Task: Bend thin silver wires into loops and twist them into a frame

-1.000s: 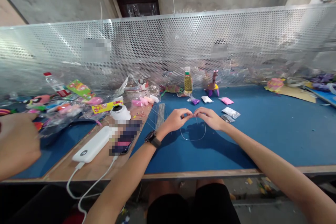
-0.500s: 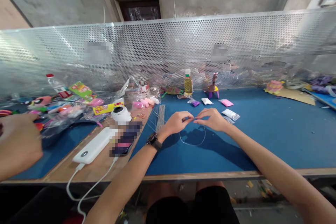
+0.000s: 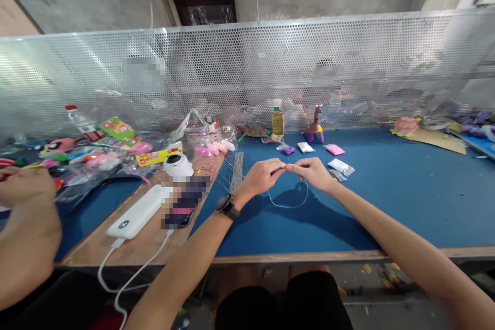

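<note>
Over the blue table top (image 3: 386,201), my left hand (image 3: 261,176) and my right hand (image 3: 313,172) meet fingertip to fingertip. Both pinch the ends of a thin wire (image 3: 288,204) bent into a loop that hangs down toward me between them. A black watch (image 3: 226,205) sits on my left wrist. A bundle of straight wires (image 3: 235,169) lies on the table just left of my left hand.
Small bags of coloured clay (image 3: 334,149) lie behind my hands, with an oil bottle (image 3: 277,119) and a purple clay figure (image 3: 314,127). A white power bank (image 3: 136,211), a phone (image 3: 184,201) and packets (image 3: 116,149) lie left. Another person's arm (image 3: 23,232) reaches in at far left. A perforated metal screen (image 3: 247,72) closes the back.
My fingertips have closed together on the wire ends and the loop has shifted slightly right. The other person's hand at the left has lifted and moved nearer the camera.
</note>
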Motion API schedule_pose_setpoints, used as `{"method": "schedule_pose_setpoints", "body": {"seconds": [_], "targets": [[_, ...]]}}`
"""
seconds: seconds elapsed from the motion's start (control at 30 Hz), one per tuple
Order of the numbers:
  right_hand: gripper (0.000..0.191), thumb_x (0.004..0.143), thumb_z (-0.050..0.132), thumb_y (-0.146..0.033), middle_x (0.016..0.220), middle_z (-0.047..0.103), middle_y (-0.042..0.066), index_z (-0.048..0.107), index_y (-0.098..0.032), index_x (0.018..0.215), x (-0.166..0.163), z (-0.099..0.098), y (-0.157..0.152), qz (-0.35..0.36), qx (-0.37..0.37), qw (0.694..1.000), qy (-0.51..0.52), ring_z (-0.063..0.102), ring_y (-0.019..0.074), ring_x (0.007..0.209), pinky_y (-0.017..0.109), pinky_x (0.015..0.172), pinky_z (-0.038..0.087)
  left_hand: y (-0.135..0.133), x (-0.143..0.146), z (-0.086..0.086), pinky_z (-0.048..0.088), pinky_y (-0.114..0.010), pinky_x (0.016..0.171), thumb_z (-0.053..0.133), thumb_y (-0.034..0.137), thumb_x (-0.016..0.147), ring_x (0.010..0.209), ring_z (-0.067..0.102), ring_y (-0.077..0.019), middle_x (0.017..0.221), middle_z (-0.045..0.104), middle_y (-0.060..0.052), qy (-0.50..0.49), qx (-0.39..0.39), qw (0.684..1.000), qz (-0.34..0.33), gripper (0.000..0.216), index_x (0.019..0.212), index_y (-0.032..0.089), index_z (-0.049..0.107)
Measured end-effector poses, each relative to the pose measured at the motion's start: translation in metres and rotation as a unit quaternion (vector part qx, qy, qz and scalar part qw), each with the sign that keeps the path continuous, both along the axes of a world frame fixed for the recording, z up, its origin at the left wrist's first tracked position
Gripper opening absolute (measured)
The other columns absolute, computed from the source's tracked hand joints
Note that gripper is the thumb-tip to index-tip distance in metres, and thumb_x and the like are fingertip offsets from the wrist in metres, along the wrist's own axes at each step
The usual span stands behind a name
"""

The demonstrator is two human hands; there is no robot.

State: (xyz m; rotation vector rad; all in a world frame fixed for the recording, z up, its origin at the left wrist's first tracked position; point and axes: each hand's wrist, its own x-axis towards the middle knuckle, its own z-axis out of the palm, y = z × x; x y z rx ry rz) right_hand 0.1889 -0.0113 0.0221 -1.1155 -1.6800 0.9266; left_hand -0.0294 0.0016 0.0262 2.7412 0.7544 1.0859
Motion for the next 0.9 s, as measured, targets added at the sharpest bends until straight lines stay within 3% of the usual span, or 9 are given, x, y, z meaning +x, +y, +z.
{"method": "schedule_pose_setpoints", "body": {"seconds": [0.17, 0.33, 0.43, 0.5, 0.63, 0.73, 0.9], "targets": [[0.053, 0.079, 0.072, -0.067, 0.065, 0.072, 0.007, 0.076, -0.018, 0.059, -0.002, 0.000, 0.003, 0.001, -0.084, 0.995, 0.051, 0.053, 0.0130, 0.056, 0.027, 0.056, 0.045, -0.006, 0.004, 0.000, 0.050, -0.026, 0.079, 0.044, 0.029, 0.108, 0.090, 0.069, -0.0161, 0.101, 0.075, -0.006, 0.036, 0.029, 0.999, 0.013, 0.031, 0.104, 0.020, 0.073], [0.044, 0.072, 0.083, -0.053, 0.055, 0.066, 0.006, 0.066, -0.017, 0.053, 0.007, -0.008, 0.014, 0.054, -0.273, 0.959, 0.048, 0.047, 0.0100, 0.047, 0.024, 0.045, 0.036, -0.013, 0.010, -0.003, 0.048, -0.022, 0.071, 0.041, 0.032, 0.108, 0.086, 0.069, -0.0145, 0.100, 0.074, -0.006, 0.093, 0.063, 0.993, 0.021, 0.035, 0.109, 0.020, 0.073], [0.043, 0.076, 0.080, -0.053, 0.057, 0.066, 0.005, 0.065, -0.018, 0.056, 0.009, -0.007, 0.015, 0.059, -0.301, 0.950, 0.055, 0.045, 0.0094, 0.047, 0.024, 0.045, 0.036, -0.013, 0.011, -0.006, 0.048, -0.023, 0.071, 0.043, 0.032, 0.108, 0.085, 0.068, -0.0149, 0.101, 0.074, -0.006, 0.078, 0.048, 0.995, 0.026, 0.033, 0.109, 0.020, 0.073], [0.046, 0.083, 0.073, -0.059, 0.068, 0.071, 0.007, 0.069, -0.017, 0.064, 0.008, -0.004, 0.012, 0.042, -0.244, 0.967, 0.056, 0.049, 0.0101, 0.050, 0.025, 0.048, 0.041, -0.009, 0.011, -0.006, 0.048, -0.024, 0.072, 0.046, 0.030, 0.106, 0.084, 0.068, -0.0154, 0.101, 0.074, -0.006, 0.051, 0.022, 0.998, 0.030, 0.029, 0.106, 0.020, 0.073], [0.038, 0.089, 0.067, -0.056, 0.092, 0.077, 0.008, 0.076, -0.020, 0.095, 0.007, 0.002, 0.007, 0.011, -0.033, 0.999, 0.031, 0.060, 0.0134, 0.060, 0.029, 0.061, 0.050, 0.000, 0.005, -0.005, 0.047, -0.026, 0.072, 0.056, 0.027, 0.101, 0.078, 0.065, -0.0154, 0.093, 0.074, -0.005, -0.016, -0.054, 0.998, 0.039, 0.020, 0.098, 0.019, 0.073], [0.035, 0.093, 0.063, -0.050, 0.091, 0.078, 0.005, 0.077, -0.023, 0.109, 0.007, 0.001, 0.004, 0.005, 0.065, 0.996, -0.062, 0.064, 0.0168, 0.063, 0.031, 0.064, 0.051, 0.005, 0.001, -0.004, 0.046, -0.026, 0.071, 0.060, 0.027, 0.099, 0.074, 0.063, -0.0149, 0.092, 0.075, -0.006, -0.052, -0.090, 0.994, 0.044, 0.017, 0.095, 0.018, 0.073], [0.030, 0.098, 0.057, -0.035, 0.097, 0.080, 0.004, 0.078, -0.027, 0.117, 0.008, -0.007, 0.004, 0.016, 0.143, 0.972, -0.185, 0.071, 0.0217, 0.078, 0.034, 0.074, 0.053, 0.007, -0.001, -0.005, 0.044, -0.026, 0.069, 0.061, 0.028, 0.099, 0.070, 0.060, -0.0139, 0.090, 0.075, -0.005, -0.037, -0.106, 0.993, 0.037, 0.018, 0.094, 0.017, 0.075]]}}
